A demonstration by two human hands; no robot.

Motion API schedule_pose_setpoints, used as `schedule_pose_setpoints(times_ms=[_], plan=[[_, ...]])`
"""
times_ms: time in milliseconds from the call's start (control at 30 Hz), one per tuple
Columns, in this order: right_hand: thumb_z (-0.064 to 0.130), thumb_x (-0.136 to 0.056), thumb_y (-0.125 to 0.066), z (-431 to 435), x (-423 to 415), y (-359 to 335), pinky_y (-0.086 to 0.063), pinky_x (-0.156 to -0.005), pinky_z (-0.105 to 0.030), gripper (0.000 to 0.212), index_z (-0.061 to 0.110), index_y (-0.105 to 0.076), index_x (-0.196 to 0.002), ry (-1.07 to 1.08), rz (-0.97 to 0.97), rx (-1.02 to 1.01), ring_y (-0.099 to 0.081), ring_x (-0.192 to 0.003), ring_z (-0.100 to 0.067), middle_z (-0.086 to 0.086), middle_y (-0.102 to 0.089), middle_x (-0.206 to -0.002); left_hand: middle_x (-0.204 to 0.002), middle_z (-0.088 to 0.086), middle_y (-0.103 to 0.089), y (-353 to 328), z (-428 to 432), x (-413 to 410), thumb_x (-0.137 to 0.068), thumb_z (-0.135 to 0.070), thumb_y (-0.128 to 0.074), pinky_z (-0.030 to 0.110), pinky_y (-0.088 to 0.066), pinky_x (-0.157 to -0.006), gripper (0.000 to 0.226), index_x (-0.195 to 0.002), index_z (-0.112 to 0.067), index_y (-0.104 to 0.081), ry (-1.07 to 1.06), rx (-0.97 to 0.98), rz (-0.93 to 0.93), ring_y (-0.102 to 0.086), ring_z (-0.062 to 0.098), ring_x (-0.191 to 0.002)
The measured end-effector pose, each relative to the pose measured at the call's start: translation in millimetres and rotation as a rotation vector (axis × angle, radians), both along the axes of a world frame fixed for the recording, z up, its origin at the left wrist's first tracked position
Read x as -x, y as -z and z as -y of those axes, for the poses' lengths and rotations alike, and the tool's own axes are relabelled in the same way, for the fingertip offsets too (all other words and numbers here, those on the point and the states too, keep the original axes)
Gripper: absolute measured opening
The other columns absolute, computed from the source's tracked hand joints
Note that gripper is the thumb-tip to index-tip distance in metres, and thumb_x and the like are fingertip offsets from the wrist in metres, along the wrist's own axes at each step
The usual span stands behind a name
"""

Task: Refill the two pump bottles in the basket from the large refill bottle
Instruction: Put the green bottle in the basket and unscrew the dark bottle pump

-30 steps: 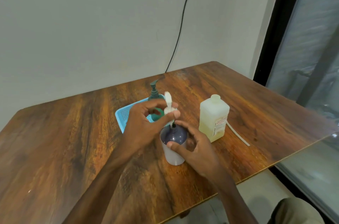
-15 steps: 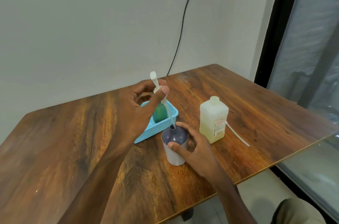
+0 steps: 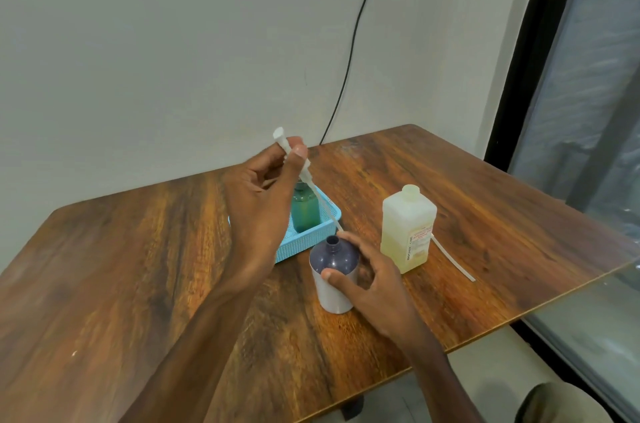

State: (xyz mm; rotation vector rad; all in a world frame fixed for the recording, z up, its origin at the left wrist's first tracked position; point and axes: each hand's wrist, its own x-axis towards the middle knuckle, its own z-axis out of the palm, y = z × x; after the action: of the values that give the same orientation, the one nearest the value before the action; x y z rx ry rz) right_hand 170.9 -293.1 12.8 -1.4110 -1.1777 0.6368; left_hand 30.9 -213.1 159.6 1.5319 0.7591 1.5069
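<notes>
Purple bottle, neck open, stands on the table just in front of the basket and outside it. The green bottle stands inside the basket; its top is hidden behind the left hand. The refill bottle stands to the right, near but apart, and a loose white tube lies on the table beside it.

Step in hand, as judged: removing the pump so that the neck is free for pouring. The pump is out of the neck and held aslant above the basket, its tube running down to a tip just beside the right index finger. To do this well, keep the tube tip over the bottle or basket until any drips fall, then lay the pump on the table on the left, away from the pouring path. The bottle should be steadied throughout, since its open neck is narrow.

Fingers: the left thumb and forefingers pinch the pump head; the other left fingers are loosely curled and carry nothing. The right hand grasps the bottle, thumb on the near shoulder and fingers curved round the far side.
</notes>
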Motion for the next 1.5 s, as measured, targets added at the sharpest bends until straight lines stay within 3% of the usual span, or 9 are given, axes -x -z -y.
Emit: schedule_pose_setpoints(times_ms=[333,500,567,700,833,933,1067,1233,1500], plan=[[0.058,-0.079,-0.077,0,1,-1,-0.053,-0.101,-0.03,0.071,0.041,-0.05,-0.142,0.01,0.031,-0.008,-0.056,-0.123,0.004,0.025,-0.059,-0.134,-0.097,-0.008,-0.085,-4,-75,30,-0.099,-0.035,-0.079,0.029,-0.063,-0.092,0.026,-0.111,-0.013,-0.085,-0.16,0.037,-0.042,-0.08,0.005,-0.095],[0.061,-0.078,-0.077,0,2,0,-0.054,-0.102,-0.037,0.072,0.041,-0.05,-0.142,0.002,0.012,-0.018,-0.058,-0.124,0.0,0.022,-0.06,-0.136,-0.098,0.002,-0.084,-1,-109,39,-0.101,-0.032,-0.076,0.043,-0.062,-0.098,0.022,-0.105,-0.012,-0.086,-0.123,0.055,-0.472,-0.08,0.022,-0.099],[0.061,-0.078,-0.077,0,1,1,-0.053,-0.103,-0.039,0.072,0.042,-0.05,-0.142,0.001,0.008,-0.021,-0.058,-0.125,-0.002,0.021,-0.06,-0.136,-0.097,0.004,-0.084,5,-108,36,-0.103,-0.031,-0.073,0.041,-0.06,-0.088,0.021,-0.096,-0.016,-0.087,-0.038,0.089,-0.671,-0.078,0.022,-0.093],[0.063,-0.077,-0.076,0,1,3,-0.053,-0.103,-0.04,0.073,0.043,-0.049,-0.141,0.001,0.012,-0.02,-0.057,-0.126,-0.003,0.021,-0.059,-0.137,-0.087,-0.007,-0.08,29,-80,29,-0.1,-0.042,-0.075,0.014,-0.041,-0.06,0.015,-0.091,-0.033,-0.082,0.013,0.007,-0.911,-0.066,-0.001,-0.073],[0.065,-0.075,-0.076,-1,0,4,-0.054,-0.103,-0.038,0.075,0.046,-0.047,-0.142,0.0,0.019,-0.003,-0.054,-0.128,-0.001,0.024,-0.055,-0.139,-0.087,-0.019,-0.079,65,-52,33,-0.095,-0.034,-0.083,0.014,-0.049,-0.063,0.014,-0.108,-0.029,-0.087,0.125,-0.001,-0.966,-0.072,0.0,-0.075],[0.064,-0.076,-0.076,-2,0,4,-0.054,-0.104,-0.037,0.076,0.045,-0.047,-0.143,-0.003,0.023,0.003,-0.053,-0.129,-0.002,0.023,-0.054,-0.141,-0.08,-0.021,-0.075,90,-41,41,-0.092,-0.028,-0.087,0.005,-0.049,-0.06,0.013,-0.104,-0.023,-0.087,0.087,0.007,-1.007,-0.068,-0.014,-0.071],[0.06,-0.079,-0.077,-1,2,3,-0.054,-0.104,-0.038,0.073,0.042,-0.048,-0.143,0.005,0.029,-0.006,-0.054,-0.129,-0.002,0.022,-0.055,-0.141,-0.074,-0.023,-0.07,116,-35,45,-0.087,-0.022,-0.092,0.004,-0.05,-0.059,0.015,-0.097,-0.017,-0.084,0.051,0.052,-0.974,-0.069,-0.011,-0.067],[0.062,-0.077,-0.077,-1,2,3,-0.054,-0.103,-0.036,0.074,0.044,-0.048,-0.143,0.013,0.021,-0.001,-0.054,-0.128,0.001,0.023,-0.056,-0.14,-0.092,-0.012,-0.076,140,-28,39,-0.088,-0.028,-0.089,0.031,-0.062,-0.077,0.02,-0.103,-0.019,-0.081,-0.009,0.012,-0.999,-0.07,0.004,-0.084],[0.062,-0.078,-0.076,2,-2,-1,-0.053,-0.098,-0.019,0.07,0.046,-0.049,-0.141,0.0,0.028,-0.011,-0.055,-0.124,0.007,0.033,-0.057,-0.133,-0.107,-0.018,-0.07,147,-19,47,-0.082,-0.038,-0.088,0.027,-0.054,-0.08,0.036,-0.113,-0.03,-0.072,0.032,-0.139,-1.025,-0.064,0.003,-0.099]])
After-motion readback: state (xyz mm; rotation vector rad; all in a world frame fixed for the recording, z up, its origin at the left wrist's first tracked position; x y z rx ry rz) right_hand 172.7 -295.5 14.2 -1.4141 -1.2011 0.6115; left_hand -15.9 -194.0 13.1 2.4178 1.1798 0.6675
